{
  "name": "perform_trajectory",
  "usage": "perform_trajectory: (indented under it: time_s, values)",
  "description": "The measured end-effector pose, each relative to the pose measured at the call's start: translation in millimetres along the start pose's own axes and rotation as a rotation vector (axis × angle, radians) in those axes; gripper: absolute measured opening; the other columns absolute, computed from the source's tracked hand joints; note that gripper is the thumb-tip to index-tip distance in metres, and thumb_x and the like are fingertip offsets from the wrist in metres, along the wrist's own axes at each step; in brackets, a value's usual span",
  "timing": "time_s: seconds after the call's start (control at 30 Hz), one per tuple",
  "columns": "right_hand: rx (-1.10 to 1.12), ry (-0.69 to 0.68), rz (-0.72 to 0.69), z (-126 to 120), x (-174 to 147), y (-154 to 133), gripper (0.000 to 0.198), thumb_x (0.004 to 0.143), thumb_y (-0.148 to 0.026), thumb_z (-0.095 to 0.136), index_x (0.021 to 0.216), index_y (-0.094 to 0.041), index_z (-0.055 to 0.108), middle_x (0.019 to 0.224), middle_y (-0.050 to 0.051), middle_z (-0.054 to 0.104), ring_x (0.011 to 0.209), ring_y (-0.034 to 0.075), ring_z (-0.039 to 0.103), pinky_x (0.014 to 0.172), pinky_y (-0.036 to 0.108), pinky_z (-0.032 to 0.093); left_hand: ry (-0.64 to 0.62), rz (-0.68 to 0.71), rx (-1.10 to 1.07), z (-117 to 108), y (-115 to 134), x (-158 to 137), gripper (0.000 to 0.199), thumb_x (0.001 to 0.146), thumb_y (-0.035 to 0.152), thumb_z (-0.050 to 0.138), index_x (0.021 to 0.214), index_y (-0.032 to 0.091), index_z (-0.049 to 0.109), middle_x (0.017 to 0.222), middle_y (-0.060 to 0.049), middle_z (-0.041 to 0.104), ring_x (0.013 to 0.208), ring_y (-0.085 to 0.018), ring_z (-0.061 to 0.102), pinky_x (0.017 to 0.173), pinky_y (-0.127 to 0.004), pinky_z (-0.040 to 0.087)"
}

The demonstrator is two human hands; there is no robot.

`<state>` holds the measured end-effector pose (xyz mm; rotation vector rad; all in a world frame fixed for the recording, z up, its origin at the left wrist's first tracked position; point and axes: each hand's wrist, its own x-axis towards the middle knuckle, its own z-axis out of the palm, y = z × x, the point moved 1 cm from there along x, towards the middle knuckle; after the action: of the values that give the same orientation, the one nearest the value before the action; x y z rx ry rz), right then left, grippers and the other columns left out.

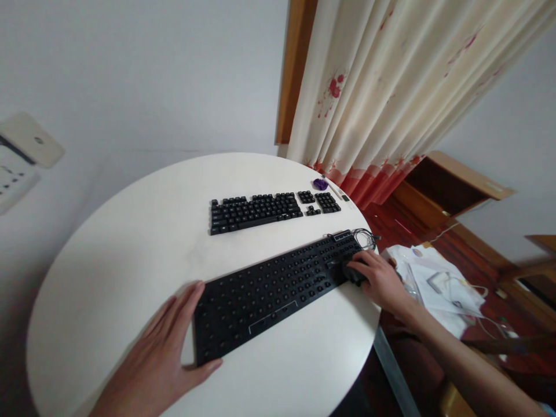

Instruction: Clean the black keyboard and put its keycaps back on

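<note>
A black keyboard [260, 295] with its keycaps off, rows of bare switch posts showing, lies at a slant on the round white table. My left hand [163, 347] grips its left end, fingertips at the far corner and thumb at the near one. Over the right end is my right hand [380, 279], fingers bent around a small black object [355, 274] pressed against the keyboard; its kind is mostly hidden. Behind the keyboard, loose black keycaps [256, 211] are set out in keyboard order. The coiled cable [365, 237] lies by the far right corner.
A crumpled purple thing [320, 184] and a slim white item [336, 190] lie near the table's [117, 260] far right edge. A curtain [365, 104] hangs behind. White bags [434, 284] sit to the right, below the table. A wall socket [17, 174] is at left.
</note>
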<state>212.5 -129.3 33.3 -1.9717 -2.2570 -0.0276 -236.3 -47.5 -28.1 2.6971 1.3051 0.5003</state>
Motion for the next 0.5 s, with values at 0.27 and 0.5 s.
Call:
perform_trajectory:
  time_s: [0.27, 0.5]
  values:
    - [-0.003, 0.095, 0.119, -6.7, -10.5, -9.1, 0.054, 0.064, 0.003, 0.050, 0.111, -0.016, 0.069, 0.116, 0.012, 0.060, 0.106, 0.028, 0.052, 0.094, 0.042, 0.046, -0.011, -0.013, -0.012, -1.9, 0.9, 0.5, 0.114, 0.071, 0.060, 0.069, 0.158, 0.019, 0.007, 0.158, -0.015, 0.032, 0.137, -0.040, 0.043, 0.112, -0.051, 0.040]
    - [0.113, -0.042, -0.101, -1.7, 4.1, -85.3, 0.052, 0.066, 0.003, 0.051, 0.112, -0.018, 0.067, 0.113, 0.011, 0.058, 0.102, 0.026, 0.049, 0.087, 0.040, 0.046, -0.033, -0.031, -0.033, -3.3, 2.2, 0.6, 0.115, 0.070, 0.057, 0.071, 0.158, 0.020, 0.007, 0.159, -0.013, 0.030, 0.139, -0.038, 0.040, 0.115, -0.050, 0.037]
